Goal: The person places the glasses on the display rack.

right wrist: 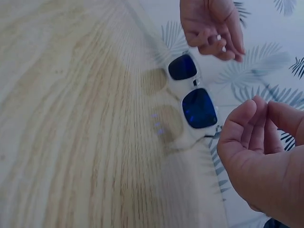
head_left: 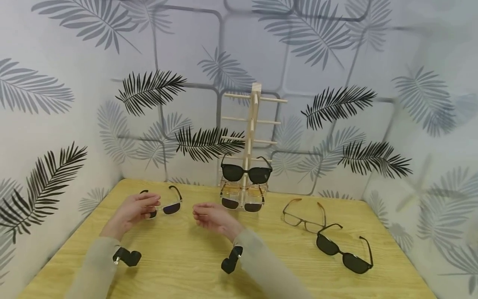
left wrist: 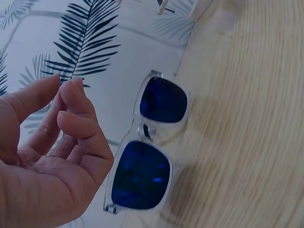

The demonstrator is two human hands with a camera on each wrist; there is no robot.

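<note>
Sunglasses with a clear frame and dark blue lenses (head_left: pixel 171 208) sit on the table, temples toward the back wall. My left hand (head_left: pixel 134 211) hovers at their left side and overlaps one lens in the head view. Its fingers bend loosely around nothing, and in the left wrist view both blue lenses (left wrist: pixel 142 175) show beside it. To the right of the sunglasses is my right hand (head_left: pixel 214 218), palm turned inward. Thumb and fingertips of this hand come close together with nothing between them, as the right wrist view of the hand (right wrist: pixel 261 152) shows.
A wooden rack (head_left: pixel 255 108) with several pegs stands at the back, black sunglasses (head_left: pixel 233 172) and more eyewear on its lower levels. On the table's right lie thin-framed glasses (head_left: pixel 313 227) and black sunglasses (head_left: pixel 355 263). Leaf-patterned walls border the wooden table (head_left: pixel 179 265).
</note>
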